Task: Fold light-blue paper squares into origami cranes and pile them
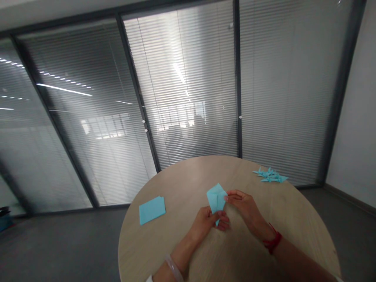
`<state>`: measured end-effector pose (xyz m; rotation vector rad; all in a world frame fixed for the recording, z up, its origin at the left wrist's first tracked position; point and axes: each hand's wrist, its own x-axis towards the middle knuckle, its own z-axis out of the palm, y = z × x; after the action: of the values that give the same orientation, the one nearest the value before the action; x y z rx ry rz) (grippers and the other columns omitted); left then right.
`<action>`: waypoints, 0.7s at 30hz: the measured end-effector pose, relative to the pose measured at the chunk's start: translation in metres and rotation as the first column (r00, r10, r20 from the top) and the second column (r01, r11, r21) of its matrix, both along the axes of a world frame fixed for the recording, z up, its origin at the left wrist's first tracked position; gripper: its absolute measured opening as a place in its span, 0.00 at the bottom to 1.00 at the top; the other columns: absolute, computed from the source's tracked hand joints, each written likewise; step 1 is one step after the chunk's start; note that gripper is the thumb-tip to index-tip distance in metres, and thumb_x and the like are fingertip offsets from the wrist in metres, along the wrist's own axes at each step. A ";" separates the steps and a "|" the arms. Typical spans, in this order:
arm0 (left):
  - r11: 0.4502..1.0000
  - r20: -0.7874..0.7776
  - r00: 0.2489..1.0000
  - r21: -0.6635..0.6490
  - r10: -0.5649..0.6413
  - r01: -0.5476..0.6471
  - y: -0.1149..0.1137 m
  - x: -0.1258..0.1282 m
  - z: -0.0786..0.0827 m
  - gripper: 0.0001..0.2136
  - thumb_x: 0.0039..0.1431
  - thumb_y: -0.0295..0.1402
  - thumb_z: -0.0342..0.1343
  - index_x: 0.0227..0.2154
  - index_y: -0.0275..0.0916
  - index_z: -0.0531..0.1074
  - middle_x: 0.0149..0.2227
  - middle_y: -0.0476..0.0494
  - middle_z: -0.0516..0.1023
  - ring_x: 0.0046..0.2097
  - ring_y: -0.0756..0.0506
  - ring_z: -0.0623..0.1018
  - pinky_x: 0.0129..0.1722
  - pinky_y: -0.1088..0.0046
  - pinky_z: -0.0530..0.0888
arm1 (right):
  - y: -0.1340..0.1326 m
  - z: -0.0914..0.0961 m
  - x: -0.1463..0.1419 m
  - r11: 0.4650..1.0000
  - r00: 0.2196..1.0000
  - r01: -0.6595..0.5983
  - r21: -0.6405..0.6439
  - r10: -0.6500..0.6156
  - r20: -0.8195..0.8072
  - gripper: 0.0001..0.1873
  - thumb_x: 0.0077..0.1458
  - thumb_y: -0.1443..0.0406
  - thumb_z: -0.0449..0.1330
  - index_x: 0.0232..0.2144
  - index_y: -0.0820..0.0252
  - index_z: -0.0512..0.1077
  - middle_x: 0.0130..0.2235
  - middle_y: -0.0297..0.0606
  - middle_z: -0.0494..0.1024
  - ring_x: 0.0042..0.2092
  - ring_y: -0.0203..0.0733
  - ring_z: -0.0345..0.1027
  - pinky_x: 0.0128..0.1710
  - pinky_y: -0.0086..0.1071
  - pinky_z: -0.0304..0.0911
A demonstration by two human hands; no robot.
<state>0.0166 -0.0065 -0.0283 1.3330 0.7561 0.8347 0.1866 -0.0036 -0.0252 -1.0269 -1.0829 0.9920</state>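
A light blue folded paper [216, 197], kite-shaped, is held above the round wooden table [182, 250]. My left hand [208, 221] pinches its lower tip, fingers closed on it. My right hand [243, 205], with a red band at the wrist, pinches the paper's right edge near the middle. Both hands meet over the table's middle.
A stack of flat blue paper sheets [152, 210] lies on the table's left side. A pile of several folded blue paper pieces [270, 175] sits at the far right edge. Glass walls with blinds [188, 98] stand behind the table; grey floor surrounds it.
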 end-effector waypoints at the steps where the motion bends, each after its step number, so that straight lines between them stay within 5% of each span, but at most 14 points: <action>1: 1.000 0.005 1.000 0.000 0.015 -0.015 0.001 0.000 0.000 0.22 0.43 0.47 0.64 0.31 0.29 0.74 0.29 0.37 0.80 0.28 0.44 0.79 0.32 0.67 0.75 | 0.000 0.001 0.000 1.000 1.000 -0.001 0.004 0.001 0.008 0.20 0.35 0.55 0.70 0.29 0.62 0.75 0.29 0.41 0.82 0.30 0.44 0.73 0.33 0.34 0.65; 8: 0.989 -0.022 0.992 0.075 0.128 -0.126 -0.002 -0.001 0.006 0.20 0.43 0.47 0.64 0.26 0.31 0.75 0.26 0.40 0.79 0.27 0.44 0.78 0.30 0.69 0.73 | -0.001 -0.002 -0.005 0.996 0.995 -0.078 0.034 0.075 0.072 0.21 0.37 0.50 0.68 0.28 0.61 0.76 0.28 0.40 0.80 0.31 0.45 0.73 0.32 0.34 0.65; 21: 0.988 0.005 0.991 0.076 0.135 -0.135 -0.006 0.000 0.011 0.19 0.43 0.46 0.64 0.25 0.31 0.74 0.24 0.42 0.78 0.25 0.46 0.77 0.30 0.70 0.72 | -0.008 0.001 -0.010 0.981 0.979 -0.184 0.062 0.177 0.105 0.16 0.43 0.53 0.66 0.24 0.61 0.75 0.26 0.36 0.78 0.29 0.41 0.70 0.31 0.31 0.63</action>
<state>0.0171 -0.0125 -0.0169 1.3606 0.8291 0.9794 0.1769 -0.0118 -0.0240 -0.9395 -1.3025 1.0485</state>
